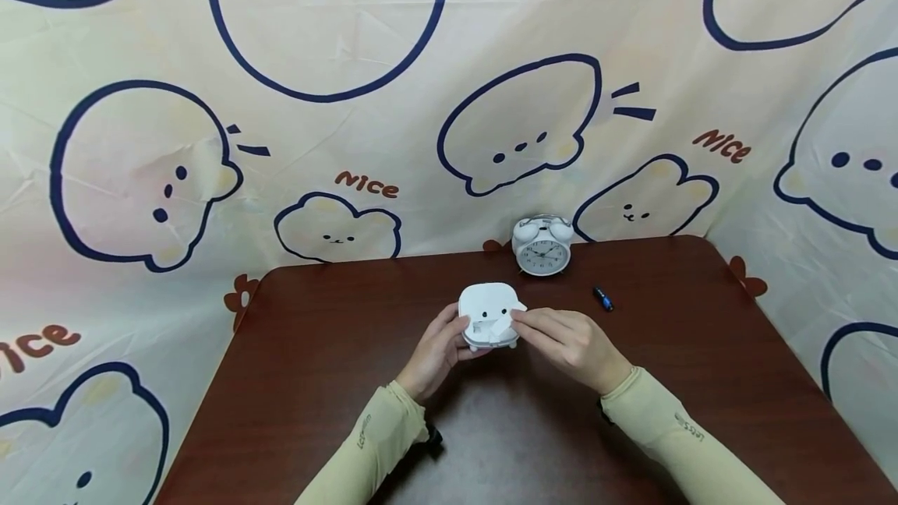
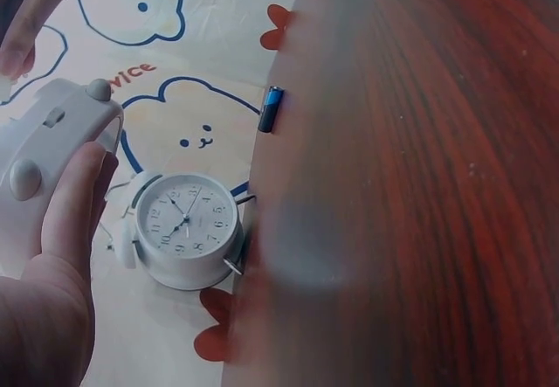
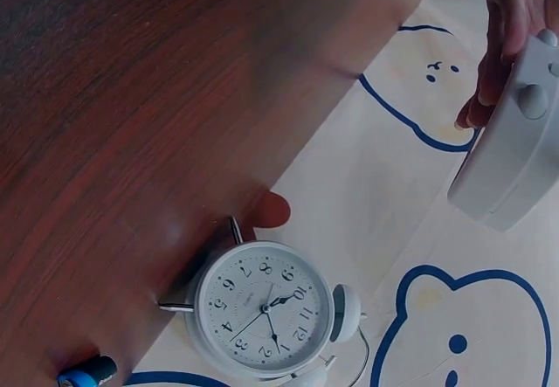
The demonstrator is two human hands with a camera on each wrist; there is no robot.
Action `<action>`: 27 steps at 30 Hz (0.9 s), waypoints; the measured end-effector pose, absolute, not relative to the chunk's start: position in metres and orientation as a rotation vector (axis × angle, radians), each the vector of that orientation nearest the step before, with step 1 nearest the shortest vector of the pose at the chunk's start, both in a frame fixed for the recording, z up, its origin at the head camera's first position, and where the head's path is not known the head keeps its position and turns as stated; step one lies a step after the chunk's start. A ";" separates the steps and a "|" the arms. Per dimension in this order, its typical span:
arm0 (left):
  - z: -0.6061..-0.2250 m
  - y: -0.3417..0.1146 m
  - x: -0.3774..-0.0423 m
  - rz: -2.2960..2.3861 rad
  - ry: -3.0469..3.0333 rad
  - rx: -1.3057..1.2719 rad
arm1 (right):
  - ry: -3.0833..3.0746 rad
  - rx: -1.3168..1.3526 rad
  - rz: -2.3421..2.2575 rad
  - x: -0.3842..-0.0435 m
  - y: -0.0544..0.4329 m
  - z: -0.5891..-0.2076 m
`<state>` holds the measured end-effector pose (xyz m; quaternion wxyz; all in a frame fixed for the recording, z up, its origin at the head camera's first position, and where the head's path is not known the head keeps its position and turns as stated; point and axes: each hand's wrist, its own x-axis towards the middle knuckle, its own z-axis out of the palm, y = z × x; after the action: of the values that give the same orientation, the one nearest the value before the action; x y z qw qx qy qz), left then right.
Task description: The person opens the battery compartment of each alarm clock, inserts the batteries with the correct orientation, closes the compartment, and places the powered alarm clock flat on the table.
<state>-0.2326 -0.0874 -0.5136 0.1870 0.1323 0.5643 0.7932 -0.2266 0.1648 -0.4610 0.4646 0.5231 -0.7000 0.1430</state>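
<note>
My left hand (image 1: 435,349) grips a white rounded device (image 1: 489,294) by its left side and underside, above the table. Two dark round spots and a recessed compartment show on the face towards me. Small round feet (image 2: 25,179) stick out below it. At the compartment, my right hand (image 1: 578,345) pinches a small white cover (image 1: 501,326), tilted against the device; its far edge is hard to make out. In the right wrist view, the left fingers (image 3: 496,59) lie along the device, while the right hand is out of sight.
A white twin-bell alarm clock (image 1: 543,256) stands at the table's back edge. Right of it lies a blue and black battery (image 1: 602,298). The dark brown wooden table (image 1: 316,333) meets a patterned cloth (image 1: 393,131) at the back and sides.
</note>
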 end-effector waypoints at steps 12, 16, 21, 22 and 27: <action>-0.513 -0.088 -0.232 2.226 1.589 0.371 | -1.696 1.266 0.408 -0.229 0.166 -0.459; -0.512 -0.086 -0.232 2.247 1.569 0.368 | -1.663 1.270 0.404 -0.231 0.167 -0.457; -0.511 -0.085 -0.230 2.260 1.558 0.389 | -1.623 1.261 0.406 -0.231 0.166 -0.457; -0.511 -0.085 -0.230 2.261 1.559 0.395 | -1.619 1.257 0.408 -0.232 0.165 -0.457; -0.509 -0.086 -0.229 2.256 1.564 0.395 | -1.603 1.234 0.410 -0.232 0.164 -0.456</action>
<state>-0.2295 -0.0857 -0.5093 0.1829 0.1400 0.5545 0.7997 -0.2316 0.1644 -0.4565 0.5132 0.5131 -0.6665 0.1707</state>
